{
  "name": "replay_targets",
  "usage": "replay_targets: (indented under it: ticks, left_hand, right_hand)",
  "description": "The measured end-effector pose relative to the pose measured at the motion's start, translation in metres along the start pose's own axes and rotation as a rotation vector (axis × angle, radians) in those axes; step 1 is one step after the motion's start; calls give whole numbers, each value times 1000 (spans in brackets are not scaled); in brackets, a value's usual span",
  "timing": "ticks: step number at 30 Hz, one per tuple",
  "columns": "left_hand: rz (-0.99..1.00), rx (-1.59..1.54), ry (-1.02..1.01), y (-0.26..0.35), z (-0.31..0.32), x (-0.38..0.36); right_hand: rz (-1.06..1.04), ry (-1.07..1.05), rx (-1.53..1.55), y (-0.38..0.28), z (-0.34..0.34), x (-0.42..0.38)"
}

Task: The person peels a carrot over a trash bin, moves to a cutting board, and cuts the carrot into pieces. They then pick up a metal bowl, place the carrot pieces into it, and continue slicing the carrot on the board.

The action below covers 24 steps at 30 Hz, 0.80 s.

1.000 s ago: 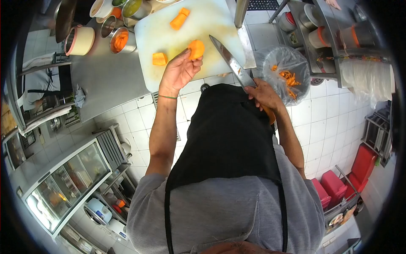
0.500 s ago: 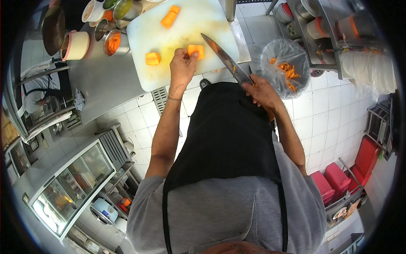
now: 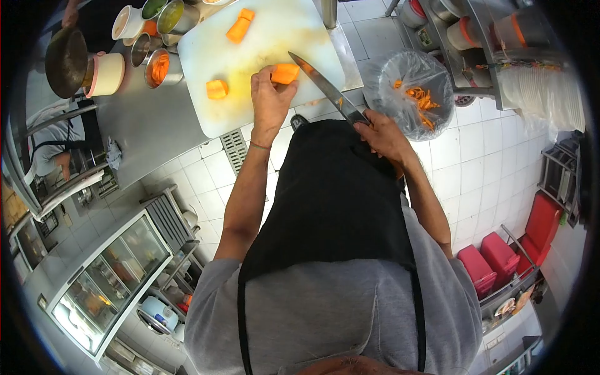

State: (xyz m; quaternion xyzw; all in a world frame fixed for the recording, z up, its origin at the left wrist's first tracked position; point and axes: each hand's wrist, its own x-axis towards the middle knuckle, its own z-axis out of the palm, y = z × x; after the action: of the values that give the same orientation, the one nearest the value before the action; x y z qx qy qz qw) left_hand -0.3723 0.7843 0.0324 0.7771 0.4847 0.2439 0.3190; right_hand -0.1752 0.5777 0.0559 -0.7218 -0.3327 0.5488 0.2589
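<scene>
My left hand (image 3: pixel 271 97) is closed on the left end of a carrot piece (image 3: pixel 286 74), a thick orange chunk, over the white cutting board (image 3: pixel 319 31). My right hand (image 3: pixel 382 132) grips the handle of a large kitchen knife (image 3: pixel 326 87). Its blade slants up and left, with the tip close to the chunk's right end and small orange bits on the metal. Another orange chunk (image 3: pixel 217 89) lies on the board left of my left hand. Farther back lies a longer orange piece (image 3: pixel 240 27), which seems to be in two parts.
Right of the board stands a bin lined with clear plastic (image 3: pixel 390 72), holding orange peelings (image 3: pixel 422 100). Metal containers (image 3: pixel 169 74) and a cream pot (image 3: pixel 107 74) crowd the steel counter (image 3: pixel 140 134) at left. At upper left, another person's hand (image 3: pixel 70 15) is by a dark pan (image 3: pixel 65 61).
My left hand has turned the carrot piece, so a longer side now shows. The knife remains in my right hand, and the view has shifted slightly.
</scene>
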Motion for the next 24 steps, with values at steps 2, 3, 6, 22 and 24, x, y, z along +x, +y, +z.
replay_targets:
  ticks: [2,3,6,22,24]
  left_hand:
    - [35,42,-25,-4,-2,2]
    - [106,114,-30,-11,-6,4]
    - [198,138,-42,-25,-11,7]
    - [-77,198,-106,-44,-41,18]
    - [-32,97,-37,-39,-44,12]
  right_hand:
    - [-57,51,-88,4,2,1]
    - [-85,77,-130,5,2,1]
    - [-119,104,-160,5,2,-1]
    - [-113,183,-244,-9,5,-10]
    - [-158,211,-240,-5,8,-9]
